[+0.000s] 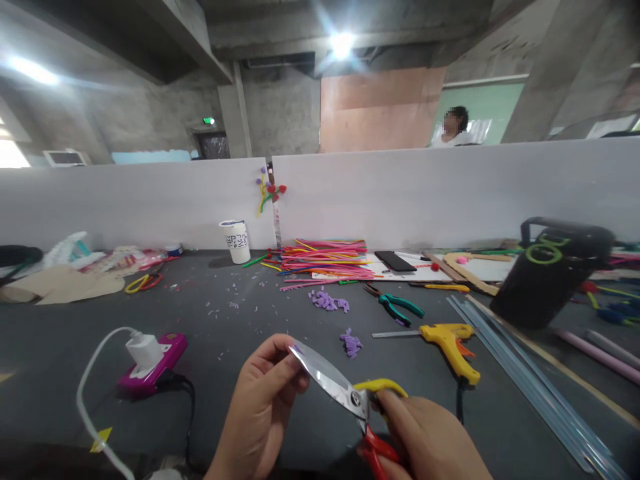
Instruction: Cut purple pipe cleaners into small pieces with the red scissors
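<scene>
My right hand [420, 427] is wrapped round the handles of a pair of scissors [330, 385], one handle yellow and one red. The blades point up and left, their tips at the fingertips of my left hand [270, 393]. Thumb and forefinger there are pinched on a small purple piece [296, 347], mostly hidden by the fingers and blade tips. Just beyond the blades lies a small heap of cut purple pieces [351, 343]. Farther back is a larger loose pile of purple bits [327, 300].
Teal-handled pliers [400, 307], a yellow glue gun [453, 343] and clear glue sticks [525, 380] lie right. Pipe cleaners [325, 257] fill the back middle, near a white cup [235, 241]. A black bottle [555, 273] leans right; a purple power strip [155, 367] with cables sits left.
</scene>
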The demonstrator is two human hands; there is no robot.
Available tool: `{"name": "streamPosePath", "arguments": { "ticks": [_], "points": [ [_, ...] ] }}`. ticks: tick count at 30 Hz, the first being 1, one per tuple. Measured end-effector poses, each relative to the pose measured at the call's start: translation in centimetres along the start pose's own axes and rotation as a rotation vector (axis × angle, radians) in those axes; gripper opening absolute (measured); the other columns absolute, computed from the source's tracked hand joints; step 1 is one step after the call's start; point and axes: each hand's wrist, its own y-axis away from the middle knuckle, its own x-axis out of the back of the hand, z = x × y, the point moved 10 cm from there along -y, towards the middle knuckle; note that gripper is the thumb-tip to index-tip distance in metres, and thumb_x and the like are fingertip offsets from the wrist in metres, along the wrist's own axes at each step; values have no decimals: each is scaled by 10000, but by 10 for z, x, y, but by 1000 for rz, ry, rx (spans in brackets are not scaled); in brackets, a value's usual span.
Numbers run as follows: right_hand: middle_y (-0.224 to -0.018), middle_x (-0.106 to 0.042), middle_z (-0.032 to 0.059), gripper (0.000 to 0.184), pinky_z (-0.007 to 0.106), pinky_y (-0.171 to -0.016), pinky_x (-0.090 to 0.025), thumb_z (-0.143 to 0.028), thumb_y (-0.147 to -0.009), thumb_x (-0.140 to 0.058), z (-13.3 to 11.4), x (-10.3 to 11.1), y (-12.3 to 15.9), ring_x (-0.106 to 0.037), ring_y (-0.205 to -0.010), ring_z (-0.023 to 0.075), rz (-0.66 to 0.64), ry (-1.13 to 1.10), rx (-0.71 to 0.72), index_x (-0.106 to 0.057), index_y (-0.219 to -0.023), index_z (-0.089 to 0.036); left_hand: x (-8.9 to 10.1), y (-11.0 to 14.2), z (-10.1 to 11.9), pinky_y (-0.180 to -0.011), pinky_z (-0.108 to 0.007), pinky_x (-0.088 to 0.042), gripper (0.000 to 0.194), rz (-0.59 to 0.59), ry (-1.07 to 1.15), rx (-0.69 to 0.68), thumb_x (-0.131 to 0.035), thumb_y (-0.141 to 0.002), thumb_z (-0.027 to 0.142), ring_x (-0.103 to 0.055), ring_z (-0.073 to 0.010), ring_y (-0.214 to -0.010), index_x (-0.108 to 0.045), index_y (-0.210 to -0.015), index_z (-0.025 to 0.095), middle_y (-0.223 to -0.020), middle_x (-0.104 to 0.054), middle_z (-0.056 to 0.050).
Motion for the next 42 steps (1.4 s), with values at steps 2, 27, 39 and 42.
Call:
{"name": "streamPosePath", "arguments": {
  "ticks": [2,27,39,42],
  "points": [
    [-573,-597,5,150,223,-458,-313,-279,-706,-506,-2,0,-1,-515,-467,137,2,0,7,-481,-819,-183,1,0,-1,-496,-113,-399,45,0,6,7,-650,-658,133,-471,-32,-510,-622,-693,137,-635,-556,17],
    [-536,-577,-5,139,216,-440,-303,-308,-730,-491,-4,1,0,-511,-441,131,17,-14,16,-481,-803,-190,3,-2,2,-493,-102,-411,47,2,3,-8,-652,-655,124,-483,-31,-521,-629,-694,137,-648,-563,14],
    [-496,-553,-27,126,218,-418,-285,-296,-697,-538,-3,2,2,-493,-405,122,55,52,22,-478,-736,-192,4,-6,4,-487,-107,-405,54,14,-24,-8,-657,-644,127,-486,-33,-509,-622,-685,135,-612,-562,21],
    [-504,-566,-19,147,216,-424,-287,-321,-697,-551,1,0,2,-502,-418,126,29,51,0,-492,-734,-192,5,-6,5,-495,-113,-407,65,24,-25,-18,-658,-638,124,-485,-35,-507,-622,-691,133,-615,-568,18]
  ]
}}
